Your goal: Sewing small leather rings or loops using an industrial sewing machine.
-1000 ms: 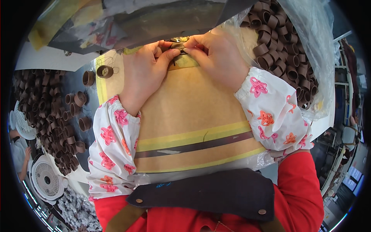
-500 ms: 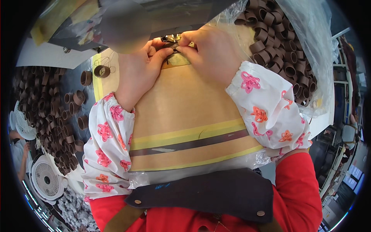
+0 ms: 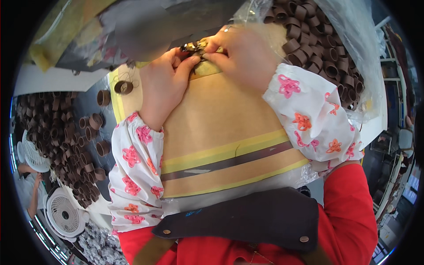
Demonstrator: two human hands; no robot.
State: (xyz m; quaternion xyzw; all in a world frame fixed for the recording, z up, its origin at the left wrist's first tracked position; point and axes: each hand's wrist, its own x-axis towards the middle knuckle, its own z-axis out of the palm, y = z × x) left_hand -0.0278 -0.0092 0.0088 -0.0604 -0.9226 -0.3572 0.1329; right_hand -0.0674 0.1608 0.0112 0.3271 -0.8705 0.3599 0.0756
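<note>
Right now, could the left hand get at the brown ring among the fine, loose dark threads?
Probably yes: the brown ring lies just left of the left hand, with nothing visible between them, though that hand looks busy at a small dark piece.

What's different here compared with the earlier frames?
The view has turned slightly: the rings at left sit lower in the picture, the plastic bag at right higher, probably from head motion. Nothing visible was taken hold of or let go. The left hand and right hand still pinch the small dark piece; the tan board stays beneath them.
</note>
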